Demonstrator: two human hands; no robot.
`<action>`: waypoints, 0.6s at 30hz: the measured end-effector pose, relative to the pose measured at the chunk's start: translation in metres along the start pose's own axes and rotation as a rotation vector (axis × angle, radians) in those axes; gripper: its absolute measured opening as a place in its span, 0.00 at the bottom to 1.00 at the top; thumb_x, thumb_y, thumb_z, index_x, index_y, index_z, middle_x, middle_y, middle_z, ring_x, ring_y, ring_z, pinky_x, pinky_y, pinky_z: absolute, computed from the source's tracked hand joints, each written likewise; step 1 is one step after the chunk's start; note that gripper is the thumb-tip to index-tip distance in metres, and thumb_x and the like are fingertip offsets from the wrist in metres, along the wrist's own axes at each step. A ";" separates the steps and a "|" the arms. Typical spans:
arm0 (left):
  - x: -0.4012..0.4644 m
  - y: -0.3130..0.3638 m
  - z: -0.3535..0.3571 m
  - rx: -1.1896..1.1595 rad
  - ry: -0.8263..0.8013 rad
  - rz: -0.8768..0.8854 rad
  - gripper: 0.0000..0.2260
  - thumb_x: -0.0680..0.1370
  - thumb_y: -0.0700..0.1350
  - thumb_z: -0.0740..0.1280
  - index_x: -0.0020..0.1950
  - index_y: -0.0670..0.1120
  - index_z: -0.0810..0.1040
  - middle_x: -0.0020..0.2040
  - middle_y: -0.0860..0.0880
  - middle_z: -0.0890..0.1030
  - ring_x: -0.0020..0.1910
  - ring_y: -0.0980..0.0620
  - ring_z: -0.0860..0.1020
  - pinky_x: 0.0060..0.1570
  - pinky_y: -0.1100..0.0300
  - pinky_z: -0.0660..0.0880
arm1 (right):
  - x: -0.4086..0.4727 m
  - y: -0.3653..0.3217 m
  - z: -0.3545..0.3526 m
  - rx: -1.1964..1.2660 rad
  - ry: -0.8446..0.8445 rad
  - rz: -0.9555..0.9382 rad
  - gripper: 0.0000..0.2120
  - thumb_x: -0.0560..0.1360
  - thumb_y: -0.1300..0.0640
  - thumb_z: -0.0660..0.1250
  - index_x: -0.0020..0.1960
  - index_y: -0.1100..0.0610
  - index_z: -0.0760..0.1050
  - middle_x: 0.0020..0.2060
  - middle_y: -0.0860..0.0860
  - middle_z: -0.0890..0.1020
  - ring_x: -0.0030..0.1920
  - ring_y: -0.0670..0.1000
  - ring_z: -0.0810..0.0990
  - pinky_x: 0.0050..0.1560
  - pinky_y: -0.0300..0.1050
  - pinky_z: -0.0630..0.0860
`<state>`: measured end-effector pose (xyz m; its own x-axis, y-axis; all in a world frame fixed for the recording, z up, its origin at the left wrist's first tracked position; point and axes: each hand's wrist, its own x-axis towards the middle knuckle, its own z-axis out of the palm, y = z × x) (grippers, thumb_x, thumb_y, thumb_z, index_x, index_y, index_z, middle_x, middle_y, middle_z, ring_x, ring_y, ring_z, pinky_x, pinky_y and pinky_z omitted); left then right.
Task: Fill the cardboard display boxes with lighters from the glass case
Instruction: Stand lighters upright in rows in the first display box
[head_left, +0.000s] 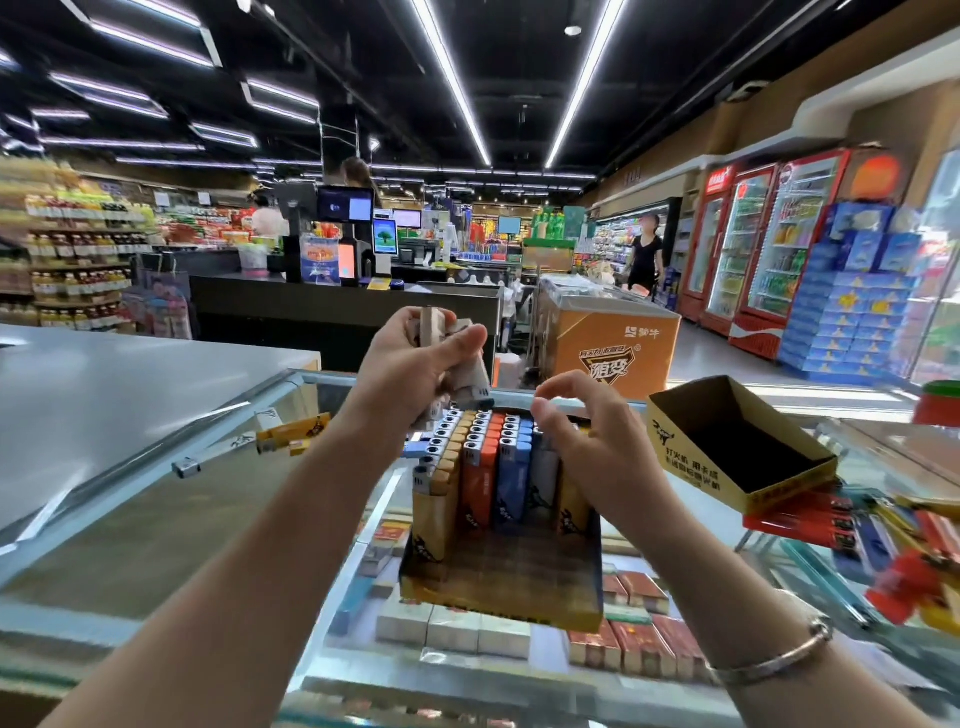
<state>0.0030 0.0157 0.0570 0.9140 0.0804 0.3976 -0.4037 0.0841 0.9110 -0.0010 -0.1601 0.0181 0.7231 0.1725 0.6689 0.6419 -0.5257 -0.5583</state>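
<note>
Supermarket checkout lanes stretch behind a glass case (156, 519) where a cardboard display box (498, 582), roughly half filled with upright lighters (488, 467), sits on the countertop. The left hand (415, 364) grips a bundle of lighters (462, 374) just above the box's back rows; the right hand (587, 431) hovers beside it, fingers loosely curled and empty. Seating each lighter upright, flush against its row, should keep columns tidy. An empty box (737, 447) waits to the right above loose lighters (857, 525).

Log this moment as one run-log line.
left hand: holds lighter bundle | right hand: open, empty | display box: partly filled | second box: empty | stage: filling
</note>
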 end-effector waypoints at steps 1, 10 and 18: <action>0.001 -0.002 0.006 0.007 0.000 0.017 0.20 0.63 0.50 0.72 0.51 0.43 0.73 0.41 0.47 0.80 0.37 0.53 0.81 0.38 0.56 0.80 | 0.000 -0.003 -0.001 0.036 0.010 -0.020 0.02 0.76 0.53 0.65 0.48 0.47 0.72 0.46 0.45 0.79 0.49 0.42 0.76 0.49 0.35 0.70; -0.001 -0.011 0.017 -0.031 -0.035 0.141 0.17 0.70 0.47 0.70 0.52 0.40 0.70 0.37 0.48 0.76 0.31 0.59 0.79 0.29 0.66 0.74 | -0.004 -0.012 0.001 0.182 -0.007 -0.151 0.18 0.69 0.57 0.73 0.54 0.47 0.68 0.43 0.47 0.82 0.46 0.42 0.81 0.49 0.34 0.76; -0.001 -0.013 0.011 -0.084 -0.049 0.071 0.15 0.73 0.53 0.65 0.51 0.43 0.70 0.36 0.50 0.83 0.29 0.51 0.81 0.26 0.63 0.75 | -0.003 -0.014 -0.001 0.319 0.158 -0.174 0.13 0.71 0.67 0.65 0.43 0.49 0.75 0.38 0.43 0.80 0.41 0.43 0.79 0.44 0.38 0.77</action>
<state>0.0075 0.0037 0.0455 0.8830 0.0410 0.4676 -0.4676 0.1626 0.8688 -0.0124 -0.1545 0.0245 0.5639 0.0926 0.8206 0.8166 -0.2105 -0.5374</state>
